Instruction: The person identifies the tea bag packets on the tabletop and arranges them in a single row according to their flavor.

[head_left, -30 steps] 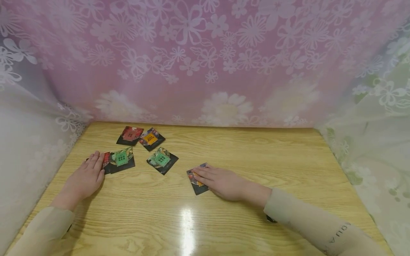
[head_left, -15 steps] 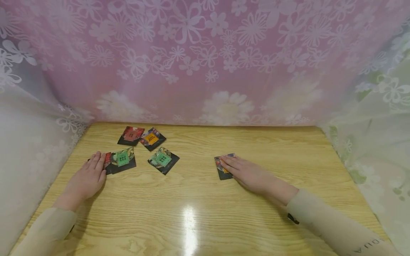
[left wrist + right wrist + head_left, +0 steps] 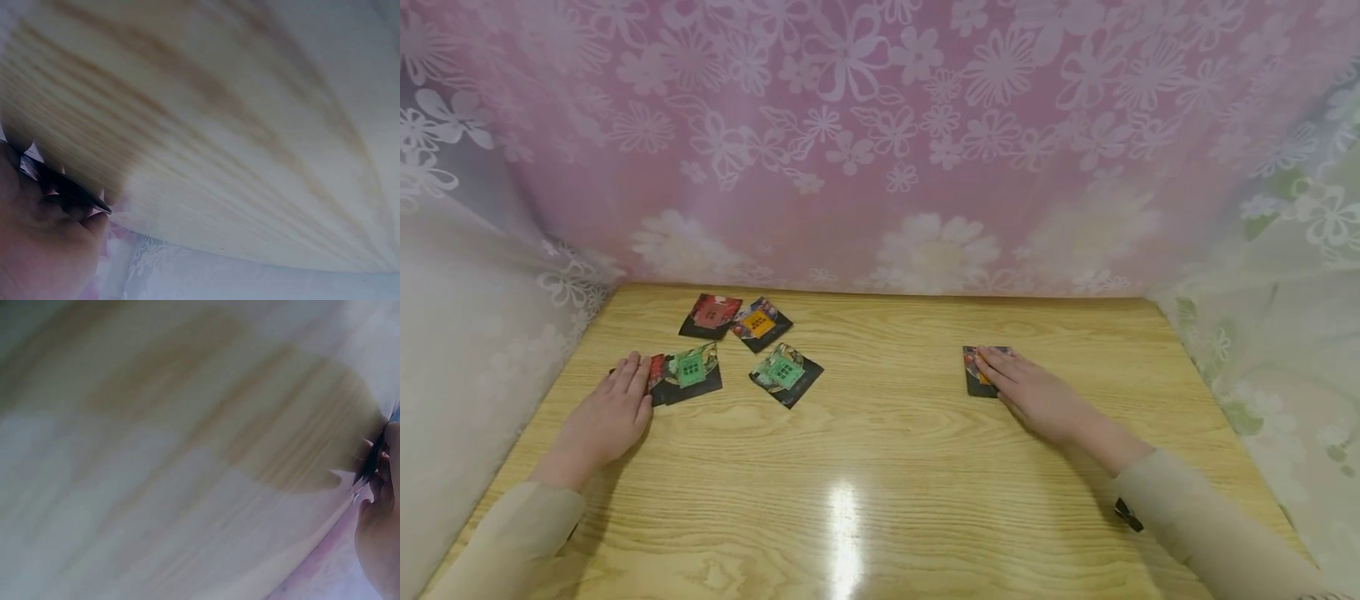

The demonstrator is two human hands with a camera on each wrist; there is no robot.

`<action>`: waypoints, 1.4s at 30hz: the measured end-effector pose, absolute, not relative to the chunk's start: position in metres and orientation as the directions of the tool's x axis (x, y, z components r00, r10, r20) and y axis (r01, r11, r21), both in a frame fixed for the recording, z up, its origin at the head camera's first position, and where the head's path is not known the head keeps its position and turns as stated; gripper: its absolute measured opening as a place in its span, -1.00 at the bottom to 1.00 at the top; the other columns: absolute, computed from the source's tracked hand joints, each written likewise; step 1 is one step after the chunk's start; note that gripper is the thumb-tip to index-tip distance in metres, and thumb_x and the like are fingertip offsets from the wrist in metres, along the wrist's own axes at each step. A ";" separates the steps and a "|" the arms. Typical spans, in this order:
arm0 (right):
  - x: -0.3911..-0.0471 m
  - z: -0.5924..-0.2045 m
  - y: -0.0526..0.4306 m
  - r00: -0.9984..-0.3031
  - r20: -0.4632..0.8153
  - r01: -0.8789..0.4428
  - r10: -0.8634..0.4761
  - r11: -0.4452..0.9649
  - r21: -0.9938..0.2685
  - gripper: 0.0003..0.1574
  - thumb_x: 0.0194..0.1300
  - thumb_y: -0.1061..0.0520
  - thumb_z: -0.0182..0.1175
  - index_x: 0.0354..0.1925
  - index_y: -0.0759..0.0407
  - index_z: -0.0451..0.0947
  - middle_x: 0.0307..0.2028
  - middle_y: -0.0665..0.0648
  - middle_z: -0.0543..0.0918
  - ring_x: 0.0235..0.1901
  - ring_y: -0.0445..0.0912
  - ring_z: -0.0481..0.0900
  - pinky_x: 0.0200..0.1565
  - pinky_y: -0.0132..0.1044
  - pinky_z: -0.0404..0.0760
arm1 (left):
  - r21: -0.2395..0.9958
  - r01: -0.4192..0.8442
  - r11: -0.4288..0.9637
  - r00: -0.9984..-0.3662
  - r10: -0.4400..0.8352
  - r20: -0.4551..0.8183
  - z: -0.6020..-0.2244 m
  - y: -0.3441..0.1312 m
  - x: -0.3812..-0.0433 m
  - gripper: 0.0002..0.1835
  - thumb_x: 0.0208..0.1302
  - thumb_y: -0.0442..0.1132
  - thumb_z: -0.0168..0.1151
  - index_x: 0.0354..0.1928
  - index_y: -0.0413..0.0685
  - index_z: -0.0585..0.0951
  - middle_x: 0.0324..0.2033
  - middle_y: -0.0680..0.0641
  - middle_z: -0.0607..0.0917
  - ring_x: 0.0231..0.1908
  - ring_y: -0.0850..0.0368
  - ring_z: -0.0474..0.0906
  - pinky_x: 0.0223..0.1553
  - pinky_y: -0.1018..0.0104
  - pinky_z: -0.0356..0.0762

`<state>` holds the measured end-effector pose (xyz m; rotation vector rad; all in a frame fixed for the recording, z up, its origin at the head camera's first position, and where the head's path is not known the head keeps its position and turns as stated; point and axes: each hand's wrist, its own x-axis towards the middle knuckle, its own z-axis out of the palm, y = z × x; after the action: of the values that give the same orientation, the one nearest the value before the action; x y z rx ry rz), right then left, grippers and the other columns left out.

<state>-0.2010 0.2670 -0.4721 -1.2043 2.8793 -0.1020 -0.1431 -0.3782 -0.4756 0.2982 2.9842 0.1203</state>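
Observation:
With straight fingers, my right hand (image 3: 1037, 398) presses on a small black packet with an orange label (image 3: 973, 382) at the right of the table. The hand covers much of that packet. Over at the left, my left hand (image 3: 604, 421) rests flat on a black and red packet (image 3: 657, 368), most of which is hidden. A green-labelled packet (image 3: 691, 370) touches or overlaps the red one's right side; I cannot tell which. In the left wrist view the dark packet edge (image 3: 69, 187) shows under the fingers, and the right wrist view shows a similar dark edge (image 3: 372, 459).
Behind the left hand lie a red-labelled packet (image 3: 709, 315) and an orange-labelled packet (image 3: 760, 323), side by side. Another green-labelled packet (image 3: 786, 374) lies to their front right. The wooden table (image 3: 880, 467) ends at a pink floral curtain (image 3: 880, 167), with pale cloth on both sides.
My right hand has slid the orange-labelled packet to the right and somewhat away across the table. My left hand and the other packets have stayed in place.

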 end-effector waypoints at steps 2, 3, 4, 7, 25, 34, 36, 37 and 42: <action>-0.202 -0.471 0.275 -0.724 -0.019 -0.687 -0.689 0.724 -0.065 -0.27 0.66 0.16 0.04 0.64 0.32 0.15 0.65 0.33 0.18 0.63 0.27 0.19 0.60 0.23 0.26 | 0.090 0.194 0.977 -0.971 0.204 -0.128 -0.476 -0.378 -0.144 -0.30 0.69 -0.19 -0.20 0.60 -0.59 -0.01 0.55 -0.66 0.04 0.55 -0.63 0.03 0.56 -0.44 0.11; -0.203 -0.471 0.279 -0.733 -0.027 -0.678 -0.680 0.733 -0.063 -0.27 0.67 0.16 0.03 0.64 0.31 0.14 0.65 0.33 0.17 0.63 0.27 0.17 0.61 0.22 0.24 | 0.089 0.194 0.977 -0.971 0.204 -0.128 -0.476 -0.378 -0.144 -0.30 0.69 -0.19 -0.20 0.60 -0.60 -0.01 0.55 -0.66 0.04 0.55 -0.63 0.03 0.56 -0.44 0.11; -0.203 -0.471 0.283 -0.738 -0.031 -0.672 -0.674 0.739 -0.059 -0.27 0.67 0.16 0.03 0.65 0.31 0.14 0.66 0.33 0.17 0.63 0.27 0.17 0.61 0.21 0.23 | 0.088 0.193 0.977 -0.970 0.204 -0.129 -0.476 -0.378 -0.144 -0.30 0.69 -0.19 -0.20 0.60 -0.60 -0.01 0.55 -0.66 0.04 0.55 -0.63 0.03 0.56 -0.44 0.11; -0.206 -0.472 0.296 -0.748 -0.020 -0.662 -0.664 0.747 -0.051 -0.28 0.67 0.15 0.04 0.64 0.30 0.16 0.65 0.34 0.19 0.62 0.29 0.19 0.62 0.19 0.24 | 0.087 0.190 0.978 -0.971 0.201 -0.132 -0.476 -0.378 -0.144 -0.30 0.69 -0.19 -0.20 0.60 -0.60 -0.01 0.55 -0.66 0.04 0.55 -0.63 0.02 0.56 -0.44 0.11; -0.209 -0.468 0.360 -0.786 0.043 -0.618 -0.617 0.785 -0.033 -0.31 0.65 0.16 0.07 0.62 0.27 0.24 0.60 0.37 0.28 0.54 0.38 0.29 0.62 0.24 0.20 | 0.104 0.166 0.981 -0.975 0.179 -0.132 -0.476 -0.376 -0.142 -0.30 0.68 -0.19 -0.20 0.60 -0.59 -0.01 0.56 -0.66 0.03 0.56 -0.62 0.01 0.56 -0.46 0.10; -0.206 -0.468 0.379 -0.788 0.037 -0.616 -0.615 0.788 -0.023 -0.31 0.71 0.13 -0.03 0.66 0.20 0.15 0.66 0.30 0.18 0.67 0.17 0.10 0.75 -0.08 -0.19 | 0.104 0.178 0.978 -0.976 0.189 -0.105 -0.478 -0.378 -0.143 -0.31 0.69 -0.19 -0.22 0.60 -0.59 -0.02 0.55 -0.65 0.04 0.55 -0.63 0.03 0.55 -0.47 0.12; -0.205 -0.468 0.381 -0.784 0.040 -0.620 -0.619 0.785 -0.010 -0.30 0.71 0.13 -0.03 0.67 0.19 0.14 0.67 0.29 0.17 0.71 0.08 0.00 0.75 -0.10 -0.22 | 0.105 0.179 0.978 -0.976 0.191 -0.106 -0.478 -0.378 -0.143 -0.31 0.69 -0.19 -0.23 0.60 -0.59 -0.02 0.56 -0.65 0.04 0.55 -0.63 0.02 0.55 -0.47 0.11; -0.205 -0.468 0.383 -0.782 0.044 -0.622 -0.621 0.783 -0.004 -0.30 0.71 0.13 -0.03 0.67 0.19 0.14 0.67 0.28 0.17 0.72 0.04 -0.03 0.75 -0.11 -0.23 | 0.107 0.179 0.978 -0.976 0.191 -0.107 -0.478 -0.378 -0.143 -0.31 0.69 -0.19 -0.23 0.60 -0.59 -0.02 0.56 -0.65 0.04 0.55 -0.63 0.02 0.55 -0.47 0.11; -0.206 -0.471 0.388 -0.775 0.061 -0.629 -0.628 0.777 0.005 -0.29 0.70 0.14 -0.02 0.67 0.18 0.13 0.66 0.29 0.18 0.73 -0.06 -0.12 0.73 -0.25 -0.36 | 0.114 0.172 0.979 -0.977 0.185 -0.110 -0.479 -0.379 -0.143 -0.31 0.69 -0.18 -0.24 0.61 -0.57 -0.02 0.56 -0.64 0.04 0.56 -0.62 0.01 0.55 -0.47 0.10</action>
<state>-0.2058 0.3884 -0.4714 -1.0690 3.0174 -0.0250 -0.1435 -0.3788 -0.4794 0.2718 3.0051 0.1567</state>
